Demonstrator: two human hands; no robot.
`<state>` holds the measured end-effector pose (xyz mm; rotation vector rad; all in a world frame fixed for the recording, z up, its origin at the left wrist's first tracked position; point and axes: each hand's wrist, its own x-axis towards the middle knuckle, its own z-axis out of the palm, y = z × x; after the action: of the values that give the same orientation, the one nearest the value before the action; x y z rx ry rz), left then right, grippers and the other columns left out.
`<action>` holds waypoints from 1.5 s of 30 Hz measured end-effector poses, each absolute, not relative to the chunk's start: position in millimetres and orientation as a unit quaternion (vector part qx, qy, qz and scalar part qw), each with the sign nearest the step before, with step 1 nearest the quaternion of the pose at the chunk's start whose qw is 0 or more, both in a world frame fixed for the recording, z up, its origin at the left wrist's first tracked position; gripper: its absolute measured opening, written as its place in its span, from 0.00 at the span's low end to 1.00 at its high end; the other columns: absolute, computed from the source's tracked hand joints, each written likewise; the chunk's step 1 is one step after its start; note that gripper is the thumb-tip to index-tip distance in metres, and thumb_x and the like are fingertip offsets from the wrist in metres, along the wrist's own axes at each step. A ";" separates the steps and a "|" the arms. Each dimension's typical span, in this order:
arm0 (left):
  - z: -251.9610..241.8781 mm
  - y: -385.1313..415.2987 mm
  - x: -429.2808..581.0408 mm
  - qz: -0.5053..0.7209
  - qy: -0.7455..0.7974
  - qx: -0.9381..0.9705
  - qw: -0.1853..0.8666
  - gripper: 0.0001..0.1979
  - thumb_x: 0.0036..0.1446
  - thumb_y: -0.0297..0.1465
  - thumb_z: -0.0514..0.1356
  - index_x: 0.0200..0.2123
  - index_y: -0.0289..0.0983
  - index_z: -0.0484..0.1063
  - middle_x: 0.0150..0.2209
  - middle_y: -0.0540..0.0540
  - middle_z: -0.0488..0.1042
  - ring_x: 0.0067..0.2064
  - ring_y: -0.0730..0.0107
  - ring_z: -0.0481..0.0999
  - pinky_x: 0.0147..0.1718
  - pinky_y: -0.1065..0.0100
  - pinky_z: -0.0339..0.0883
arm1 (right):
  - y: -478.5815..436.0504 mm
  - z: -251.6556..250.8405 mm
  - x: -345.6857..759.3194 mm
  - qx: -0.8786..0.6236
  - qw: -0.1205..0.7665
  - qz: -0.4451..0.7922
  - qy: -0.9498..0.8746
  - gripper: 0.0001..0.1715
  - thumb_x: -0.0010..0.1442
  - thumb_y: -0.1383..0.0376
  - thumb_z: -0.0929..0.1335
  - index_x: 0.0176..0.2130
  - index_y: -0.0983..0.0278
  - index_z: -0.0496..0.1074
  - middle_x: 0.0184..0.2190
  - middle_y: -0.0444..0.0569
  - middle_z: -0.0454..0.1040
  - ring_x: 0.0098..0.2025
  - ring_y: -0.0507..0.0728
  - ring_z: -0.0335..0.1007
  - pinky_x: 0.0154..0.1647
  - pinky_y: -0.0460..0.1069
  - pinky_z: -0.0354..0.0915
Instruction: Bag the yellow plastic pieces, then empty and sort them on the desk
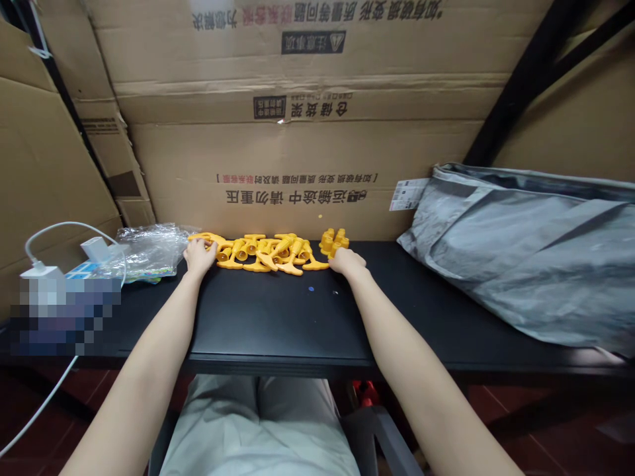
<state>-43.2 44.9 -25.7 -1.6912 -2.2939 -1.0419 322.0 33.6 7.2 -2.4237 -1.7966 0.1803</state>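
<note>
Several yellow T-shaped plastic pieces (pixel 282 251) lie in a heap on the black table (pixel 278 324), against the cardboard. At the heap's left end, my left hand (pixel 200 256) has its fingers curled round an outer yellow piece. My right hand (pixel 348 260) is at the right end, its fingers together at the tip of another yellow piece's handle; its fingertips are partly hidden. Just behind my right hand stands a small cluster of yellow cup-like parts (pixel 333 240), partly covered by that hand.
Cardboard (pixel 297 145) rises behind the table. A grey fabric bag (pixel 526 258) fills the right side. Clear plastic bags (pixel 153 248), a white charger (pixel 44 284) and its cable (pixel 69 225) are on the left. A small blue spot (pixel 311 289) marks the tabletop.
</note>
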 end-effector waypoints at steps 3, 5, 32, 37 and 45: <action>-22.5 43.3 -39.9 -0.324 -0.753 -0.572 0.034 0.14 0.54 0.43 0.57 0.30 0.39 0.74 0.50 0.42 0.73 0.56 0.52 0.67 0.55 0.54 0.58 | 32.8 8.0 321.7 -0.800 0.059 0.059 -0.594 0.21 0.61 0.62 0.64 0.51 0.69 0.71 0.52 0.63 0.71 0.54 0.63 0.69 0.49 0.53 0.65; -22.8 44.8 -41.1 -0.310 -0.765 -0.564 0.003 0.13 0.52 0.41 0.58 0.26 0.39 0.73 0.48 0.43 0.74 0.55 0.53 0.68 0.53 0.57 0.61 | 32.3 8.4 322.0 -0.799 0.059 0.059 -0.595 0.22 0.61 0.62 0.63 0.52 0.69 0.71 0.52 0.63 0.71 0.54 0.63 0.69 0.49 0.53 0.66; -42.3 69.9 -73.8 -0.446 -0.757 -0.477 -0.013 0.14 0.54 0.25 0.55 0.44 0.34 0.74 0.46 0.40 0.76 0.48 0.63 0.75 0.51 0.64 0.65 | 34.3 5.5 323.2 -0.798 0.066 0.061 -0.595 0.22 0.61 0.62 0.65 0.52 0.69 0.70 0.52 0.64 0.71 0.54 0.63 0.69 0.49 0.53 0.65; -39.5 68.7 -71.0 -0.414 -0.757 -0.503 -0.044 0.15 0.56 0.24 0.54 0.44 0.34 0.75 0.46 0.41 0.77 0.49 0.61 0.75 0.51 0.63 0.65 | 34.5 6.1 323.4 -0.797 0.060 0.059 -0.599 0.21 0.60 0.63 0.65 0.52 0.68 0.71 0.51 0.63 0.71 0.54 0.62 0.69 0.49 0.53 0.66; -29.4 53.8 -56.9 -0.376 -0.747 -0.543 0.069 0.14 0.57 0.30 0.53 0.41 0.36 0.77 0.54 0.38 0.70 0.56 0.54 0.68 0.56 0.59 0.60 | 33.2 7.3 321.9 -0.798 0.059 0.059 -0.597 0.21 0.60 0.63 0.65 0.52 0.67 0.71 0.51 0.62 0.72 0.54 0.62 0.69 0.50 0.53 0.66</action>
<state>-56.9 53.8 -29.4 -1.6360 -2.2507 -1.1327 321.9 33.2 7.3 -2.4172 -1.8079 0.1780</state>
